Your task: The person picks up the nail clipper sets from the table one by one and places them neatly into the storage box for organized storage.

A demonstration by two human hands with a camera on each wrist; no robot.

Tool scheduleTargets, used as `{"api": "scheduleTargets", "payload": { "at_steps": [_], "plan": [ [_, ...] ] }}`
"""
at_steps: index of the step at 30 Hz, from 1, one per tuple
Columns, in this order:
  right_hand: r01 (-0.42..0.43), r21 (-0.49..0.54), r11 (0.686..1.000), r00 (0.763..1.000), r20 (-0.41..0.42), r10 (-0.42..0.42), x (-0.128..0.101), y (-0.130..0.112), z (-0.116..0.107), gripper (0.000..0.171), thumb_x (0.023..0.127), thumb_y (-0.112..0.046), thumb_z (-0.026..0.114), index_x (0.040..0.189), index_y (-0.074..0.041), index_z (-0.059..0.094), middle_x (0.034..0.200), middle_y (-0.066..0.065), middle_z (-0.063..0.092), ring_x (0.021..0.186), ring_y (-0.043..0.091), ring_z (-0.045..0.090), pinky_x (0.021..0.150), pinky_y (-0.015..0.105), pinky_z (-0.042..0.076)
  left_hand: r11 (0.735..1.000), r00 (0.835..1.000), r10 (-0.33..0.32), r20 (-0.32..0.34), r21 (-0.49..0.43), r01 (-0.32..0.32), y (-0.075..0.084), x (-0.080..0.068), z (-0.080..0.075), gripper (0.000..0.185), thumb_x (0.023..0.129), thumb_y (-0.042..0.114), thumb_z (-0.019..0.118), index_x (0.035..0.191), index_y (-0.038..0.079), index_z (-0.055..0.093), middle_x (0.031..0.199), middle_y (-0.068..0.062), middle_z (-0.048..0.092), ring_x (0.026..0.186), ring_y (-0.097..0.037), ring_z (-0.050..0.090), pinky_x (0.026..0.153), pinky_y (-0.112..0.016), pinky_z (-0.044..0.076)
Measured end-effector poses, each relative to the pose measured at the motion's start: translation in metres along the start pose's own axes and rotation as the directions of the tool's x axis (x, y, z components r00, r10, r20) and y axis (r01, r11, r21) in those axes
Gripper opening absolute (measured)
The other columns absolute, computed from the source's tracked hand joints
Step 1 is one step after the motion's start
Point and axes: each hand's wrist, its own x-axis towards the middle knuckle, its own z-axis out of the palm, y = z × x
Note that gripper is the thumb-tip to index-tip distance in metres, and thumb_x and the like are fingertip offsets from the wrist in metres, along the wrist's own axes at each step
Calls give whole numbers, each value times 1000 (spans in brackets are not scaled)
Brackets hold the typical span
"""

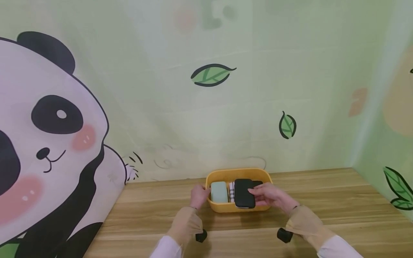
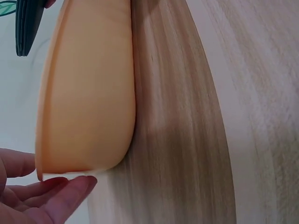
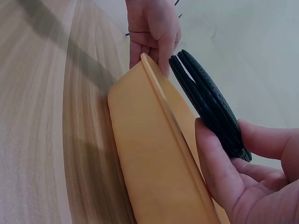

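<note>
A yellow tray [image 1: 238,172] stands on the wooden table [image 1: 322,200] near the wall. In it lie a pale green case [image 1: 219,191], a striped item [image 1: 231,192] and a black wallet [image 1: 243,192]. My left hand [image 1: 203,194] grips the tray's left rim; in the right wrist view the left hand [image 3: 152,35] curls its fingers over that rim. My right hand [image 1: 262,195] holds the black wallet [image 3: 210,107] between thumb and fingers, tilted over the tray [image 3: 154,158]. In the left wrist view, the left hand's fingers [image 2: 56,196] lie under the tray's end [image 2: 88,93].
A green wall with a panda picture [image 1: 48,125] and leaf prints rises directly behind the tray. A side wall closes the table on the right. Bare wood [image 2: 196,140] lies in front of and to both sides of the tray.
</note>
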Motion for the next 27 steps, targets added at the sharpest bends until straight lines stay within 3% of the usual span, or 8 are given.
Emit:
{"api": "scheduleTargets", "payload": {
  "at_steps": [5, 9, 15, 19, 22, 24, 27],
  "plan": [
    [-13, -19, 1000, 1000, -27, 13, 3, -1, 1, 25, 91, -10, 54, 104, 12, 55, 80, 12, 63, 71, 20, 61, 70, 34, 50, 1000, 1000, -6, -26, -8, 6, 8, -6, -6, 24, 75, 14, 55, 50, 10, 55, 44, 1, 47, 38, -12, 45, 34, -25, 36],
    [-20, -13, 1000, 999, -43, 20, 7, -1, 1, 30, 91, -10, 55, 108, 14, 52, 81, 13, 63, 72, 21, 61, 70, 35, 50, 1000, 1000, -3, -25, -15, 2, -5, 2, 6, 21, 76, 11, 59, 56, 5, 59, 49, -3, 51, 40, -16, 48, 36, -27, 39],
    [-9, -16, 1000, 999, -36, 8, 14, -5, 1, 33, 91, -9, 53, 112, 17, 48, 81, 12, 63, 74, 21, 61, 71, 36, 50, 986, 987, -156, 21, -54, 157, -30, 22, 30, 15, 70, 6, 59, 56, 8, 57, 50, -1, 50, 34, -11, 48, 32, -24, 40],
    [-11, -24, 1000, 998, -58, 10, 19, -9, 0, 33, 91, -9, 54, 110, 16, 48, 81, 12, 63, 73, 21, 61, 71, 36, 50, 978, 978, -208, 21, 4, 207, -18, 18, 24, 14, 74, 10, 57, 60, 7, 58, 53, -5, 53, 37, -16, 51, 35, -28, 41],
    [-13, -47, 999, 998, -65, 10, 23, -12, -2, 32, 91, -10, 54, 109, 16, 50, 81, 11, 63, 73, 20, 61, 71, 35, 50, 986, 988, -140, -62, 88, 145, -11, 15, 24, 16, 73, 9, 53, 57, 8, 54, 52, -5, 50, 41, -19, 47, 37, -30, 38],
    [-17, -58, 998, 997, -70, 13, 26, -14, -4, 32, 91, -9, 54, 110, 17, 49, 81, 11, 63, 72, 20, 61, 72, 36, 49, 985, 991, -103, -90, 126, 114, -22, 21, 33, 21, 75, 11, 52, 54, 9, 51, 51, -4, 47, 43, -20, 44, 38, -32, 36],
    [-26, -74, 997, 995, -94, 19, 29, -17, -6, 34, 91, -9, 54, 111, 17, 48, 80, 11, 62, 72, 20, 60, 71, 36, 50, 984, 991, -99, -93, 138, 112, -58, 45, 62, 23, 74, 16, 55, 52, 13, 49, 50, 0, 45, 46, -19, 44, 39, -32, 36]
  ]
}}
